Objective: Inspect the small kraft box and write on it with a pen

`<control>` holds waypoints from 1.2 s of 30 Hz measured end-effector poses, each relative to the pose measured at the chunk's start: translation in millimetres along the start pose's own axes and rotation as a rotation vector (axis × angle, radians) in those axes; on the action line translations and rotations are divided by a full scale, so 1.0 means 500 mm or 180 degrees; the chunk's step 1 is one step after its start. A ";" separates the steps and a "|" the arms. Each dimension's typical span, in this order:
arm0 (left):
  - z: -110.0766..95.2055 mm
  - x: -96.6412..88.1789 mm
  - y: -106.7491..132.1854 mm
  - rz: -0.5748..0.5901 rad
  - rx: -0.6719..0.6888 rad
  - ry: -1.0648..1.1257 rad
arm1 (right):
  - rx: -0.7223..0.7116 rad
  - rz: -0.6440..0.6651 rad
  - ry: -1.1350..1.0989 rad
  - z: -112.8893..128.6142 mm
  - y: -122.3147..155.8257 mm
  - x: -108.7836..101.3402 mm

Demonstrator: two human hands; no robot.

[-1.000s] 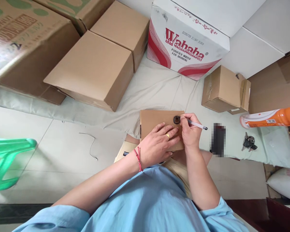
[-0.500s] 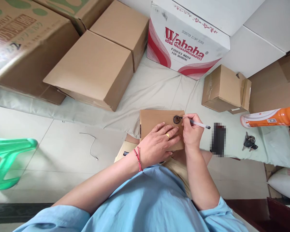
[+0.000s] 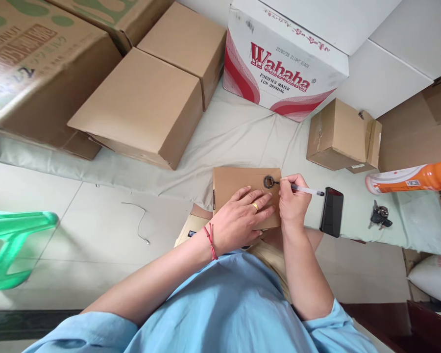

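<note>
On my lap, against the covered table edge, lies a flat brown cardboard box (image 3: 238, 181). My left hand (image 3: 247, 215) rests flat on it with the fingers stretched out. A pen (image 3: 304, 189) with a pale barrel and dark end is pinched in my right hand (image 3: 294, 201) at the box's right edge. The pen tip points left toward a dark ring-shaped mark (image 3: 268, 182) near the upper right corner, around a small brown centre. Whether the ring is drawn or a separate piece I cannot tell.
Right of my right hand lies a black phone (image 3: 331, 212), then keys (image 3: 380, 214) and an orange bottle (image 3: 411, 178) on its side. Cardboard boxes (image 3: 139, 108) and a white-and-red carton (image 3: 282, 63) stand behind. A green stool (image 3: 18, 240) and thin cable (image 3: 141, 223) are left.
My right hand and the pen have shifted slightly right, so the tip sits a little away from the ring mark. My left hand and the box stay about where they were.
</note>
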State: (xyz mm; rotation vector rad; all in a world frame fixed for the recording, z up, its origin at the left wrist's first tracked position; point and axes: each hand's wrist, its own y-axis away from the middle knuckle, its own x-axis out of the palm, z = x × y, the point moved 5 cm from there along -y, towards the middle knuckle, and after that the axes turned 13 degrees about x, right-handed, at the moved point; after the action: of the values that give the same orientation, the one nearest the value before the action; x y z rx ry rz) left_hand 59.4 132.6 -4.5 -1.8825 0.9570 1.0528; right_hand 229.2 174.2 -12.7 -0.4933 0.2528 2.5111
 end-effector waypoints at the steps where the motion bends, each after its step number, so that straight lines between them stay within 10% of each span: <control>1: 0.000 0.000 0.000 -0.0007 0.0002 -0.0003 | -0.0002 -0.0014 0.0011 0.000 0.001 -0.001; 22: 0.005 0.002 0.003 0.0022 -0.0042 0.0272 | -0.0386 0.0323 0.0100 0.022 0.023 0.010; 28: 0.008 0.000 0.006 0.0027 -0.0047 0.0141 | -0.0436 -0.0137 -0.0315 -0.007 0.015 -0.051; 36: 0.010 0.001 0.004 0.0099 -0.0096 0.0099 | -0.0503 0.0156 0.2430 -0.121 -0.050 -0.159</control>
State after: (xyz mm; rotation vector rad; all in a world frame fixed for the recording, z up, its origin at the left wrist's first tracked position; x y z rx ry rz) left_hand 56.1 136.0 -7.3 -1.9192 0.9963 1.0647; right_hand 322.3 138.7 -38.2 -1.5142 0.3488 2.2842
